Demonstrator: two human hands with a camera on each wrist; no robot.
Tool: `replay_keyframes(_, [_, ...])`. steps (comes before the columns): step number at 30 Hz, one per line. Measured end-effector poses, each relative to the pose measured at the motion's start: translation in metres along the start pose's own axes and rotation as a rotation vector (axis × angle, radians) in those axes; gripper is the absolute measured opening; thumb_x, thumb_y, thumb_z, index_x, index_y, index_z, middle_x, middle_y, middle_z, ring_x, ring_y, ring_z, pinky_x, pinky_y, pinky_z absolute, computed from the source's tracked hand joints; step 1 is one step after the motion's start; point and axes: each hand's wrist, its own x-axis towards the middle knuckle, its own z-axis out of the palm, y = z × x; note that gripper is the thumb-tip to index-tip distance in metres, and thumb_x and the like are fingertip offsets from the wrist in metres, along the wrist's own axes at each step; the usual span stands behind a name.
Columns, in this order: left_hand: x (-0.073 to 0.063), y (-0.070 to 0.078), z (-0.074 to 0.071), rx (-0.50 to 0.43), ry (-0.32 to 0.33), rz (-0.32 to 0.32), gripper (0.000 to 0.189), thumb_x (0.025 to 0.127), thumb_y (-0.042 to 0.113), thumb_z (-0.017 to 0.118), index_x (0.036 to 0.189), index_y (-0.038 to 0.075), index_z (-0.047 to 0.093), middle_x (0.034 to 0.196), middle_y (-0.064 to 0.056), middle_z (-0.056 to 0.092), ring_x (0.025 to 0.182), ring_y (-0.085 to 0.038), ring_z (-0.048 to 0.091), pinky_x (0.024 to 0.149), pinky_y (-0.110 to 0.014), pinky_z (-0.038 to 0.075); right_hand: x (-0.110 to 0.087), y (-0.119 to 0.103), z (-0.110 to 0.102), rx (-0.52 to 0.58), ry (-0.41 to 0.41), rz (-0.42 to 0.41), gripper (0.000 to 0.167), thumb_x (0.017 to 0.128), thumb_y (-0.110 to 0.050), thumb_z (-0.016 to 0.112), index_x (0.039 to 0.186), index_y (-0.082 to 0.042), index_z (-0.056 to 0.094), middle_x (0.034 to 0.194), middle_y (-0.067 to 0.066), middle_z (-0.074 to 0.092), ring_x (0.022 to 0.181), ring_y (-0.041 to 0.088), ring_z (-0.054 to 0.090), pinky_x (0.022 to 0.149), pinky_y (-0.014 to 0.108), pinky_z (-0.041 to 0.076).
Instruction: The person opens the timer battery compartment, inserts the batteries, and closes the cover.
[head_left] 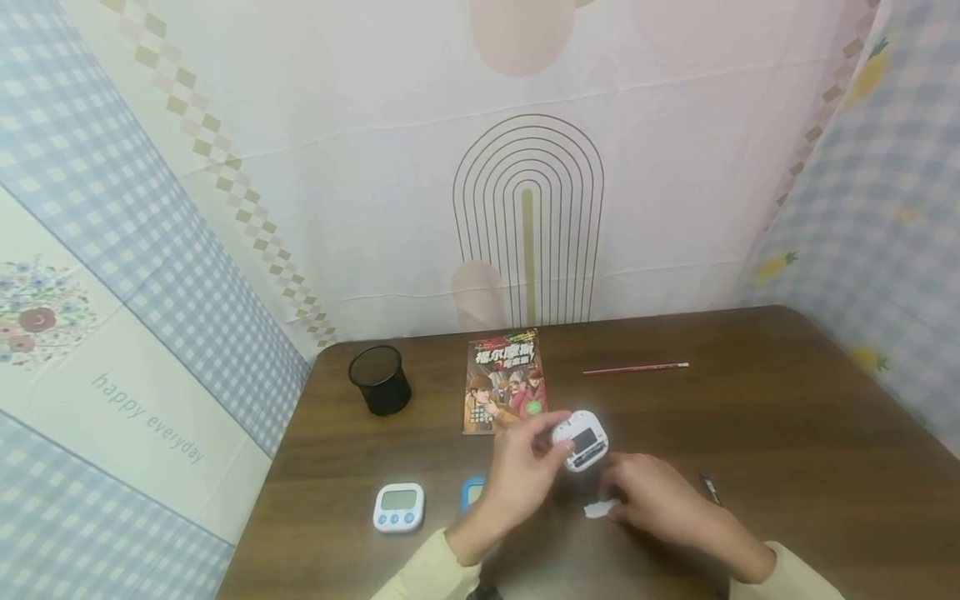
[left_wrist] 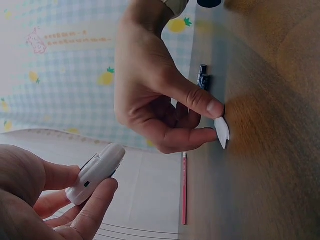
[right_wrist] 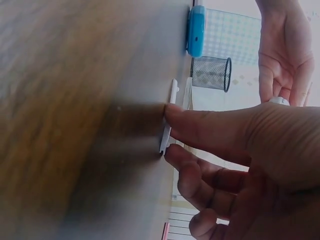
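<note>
My left hand [head_left: 513, 477] holds a white digital timer [head_left: 589, 423] above the table, its back turned up and its battery compartment uncovered. A dark battery-like shape lies along one side of that compartment; how many cells sit inside I cannot tell. Low over the tabletop, my right hand [head_left: 657, 498] pinches a thin white battery cover [left_wrist: 222, 131] between thumb and finger. Seen from the right wrist, the cover [right_wrist: 173, 92] is tilted close to the wood, and whether it touches is unclear. Two dark batteries [left_wrist: 202, 76] lie beyond the right hand.
Another white timer [head_left: 399, 507] lies face up at the left. A blue timer [head_left: 471, 492] is partly hidden by my left arm. Farther back are a black mesh pen holder [head_left: 382, 385], a comic-style book [head_left: 504, 383] and a red pencil [head_left: 633, 368]. Patterned cloth [head_left: 375, 208] surrounds the table.
</note>
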Motion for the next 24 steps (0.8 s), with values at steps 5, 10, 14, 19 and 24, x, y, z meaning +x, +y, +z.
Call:
replay_keyframes(5, [-0.0004,0.0006,0.0010,0.003,-0.003,0.011,0.035,0.092,0.002,0.079,0.126,0.006,0.075,0.108,-0.011,0.079,0.080,-0.002,0.067,0.072,-0.019,0.061,-0.0028,-0.0010,0.0005,-0.004,-0.012,-0.003,0.026,0.070,-0.009,0.091,0.079,-0.023,0.071,0.085,-0.014,0.061,0.071,0.000,0.052,0.061,0.024,0.050])
replay_keyframes(10, [-0.0010,0.0006,0.0018,0.005,-0.004,0.013,0.035,0.092,0.003,0.078,0.126,0.006,0.074,0.109,-0.011,0.079,0.081,-0.003,0.068,0.073,-0.019,0.061,-0.0041,-0.0004,0.0018,0.029,-0.011,-0.013,0.029,0.071,-0.004,0.087,0.083,-0.020,0.067,0.086,-0.012,0.060,0.071,0.001,0.051,0.060,0.023,0.049])
replay_keyframes(14, [-0.0016,-0.0003,0.0021,0.006,-0.005,0.016,0.035,0.092,0.003,0.079,0.127,0.007,0.074,0.107,-0.011,0.079,0.081,-0.002,0.068,0.073,-0.019,0.061,-0.0044,0.0003,0.0021,0.065,-0.015,-0.007,0.031,0.072,-0.002,0.086,0.084,-0.019,0.063,0.082,-0.013,0.057,0.070,0.000,0.048,0.058,0.023,0.045])
replay_keyframes(19, [-0.0017,0.0000,0.0025,0.010,0.000,0.016,0.035,0.092,0.003,0.079,0.126,0.007,0.075,0.106,-0.011,0.079,0.080,-0.002,0.068,0.073,-0.019,0.061,-0.0054,0.0002,0.0003,0.097,-0.061,0.018,0.032,0.077,-0.004,0.085,0.078,-0.024,0.059,0.072,-0.016,0.053,0.064,-0.001,0.044,0.055,0.021,0.041])
replay_keyframes(24, [-0.0016,-0.0001,0.0024,0.011,-0.001,0.011,0.035,0.092,0.003,0.079,0.126,0.007,0.075,0.105,-0.011,0.079,0.080,-0.002,0.067,0.073,-0.019,0.060,-0.0046,0.0013,0.0000,0.079,-0.075,0.017,0.031,0.080,-0.007,0.085,0.074,-0.025,0.061,0.069,-0.018,0.052,0.062,-0.001,0.043,0.055,0.021,0.040])
